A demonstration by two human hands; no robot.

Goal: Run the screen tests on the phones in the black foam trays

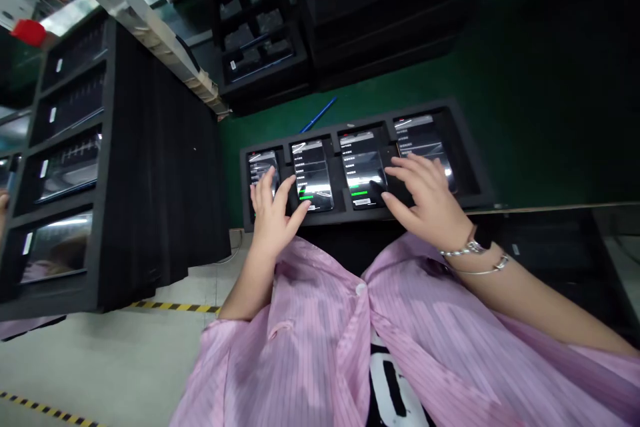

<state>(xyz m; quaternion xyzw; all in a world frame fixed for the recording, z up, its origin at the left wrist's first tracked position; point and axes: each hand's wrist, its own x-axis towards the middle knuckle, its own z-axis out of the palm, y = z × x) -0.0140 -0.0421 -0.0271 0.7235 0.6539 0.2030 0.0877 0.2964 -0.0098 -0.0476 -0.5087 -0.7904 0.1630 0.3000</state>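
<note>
Several smartphones lie screen up in a black foam tray [335, 217] at the bench's front edge, with lines of text lit on their screens. My left hand [274, 217] is over the leftmost phone [263, 159], fingers apart, its thumb near the lower part of the second phone [313, 173]. Over the right half of the tray is my right hand [427, 203], fingers spread. It partly covers the rightmost phone [425, 137], and its thumb is near the third phone [363, 167]. Green bars show on the two middle screens. Whether any fingertip touches glass, I cannot tell.
A blue pen [319, 115] lies on the green bench top [390, 87] behind the tray. At left stands a tall stack of black trays [145, 160] with phones in the top one. More stacked trays [265, 73] stand at the back. A person's hand [4, 200] shows at the left edge.
</note>
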